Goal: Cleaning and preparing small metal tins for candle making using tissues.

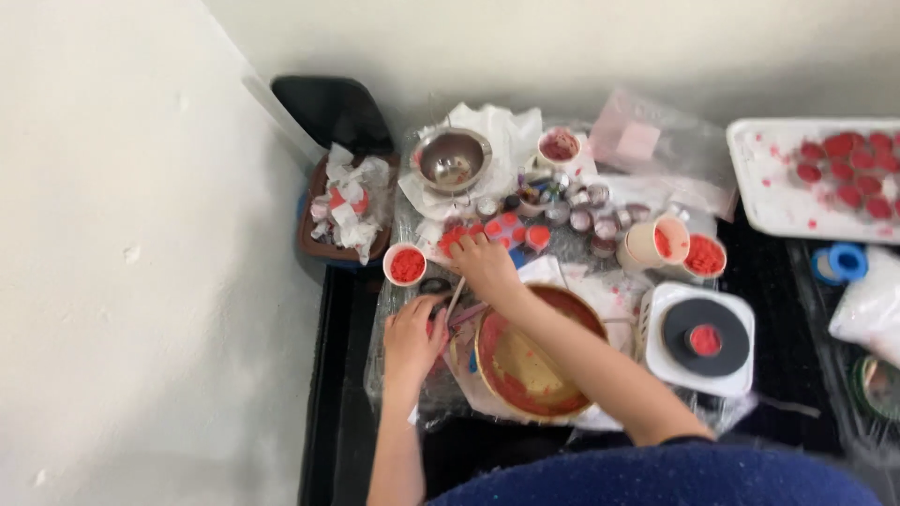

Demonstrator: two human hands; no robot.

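The right hand [485, 265] pinches a thin wooden stick [454, 302] in a narrow grip; the left hand [412, 339], grip unclear, rests just beside a red-smeared bowl [534, 367].

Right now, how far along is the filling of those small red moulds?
Done: the white tray at right holds set red pieces. In hand: the right hand reaches the small red-filled moulds; the left hand sits beside the red-smeared mixing bowl. Left: the small jars behind look unfilled, though blurred.
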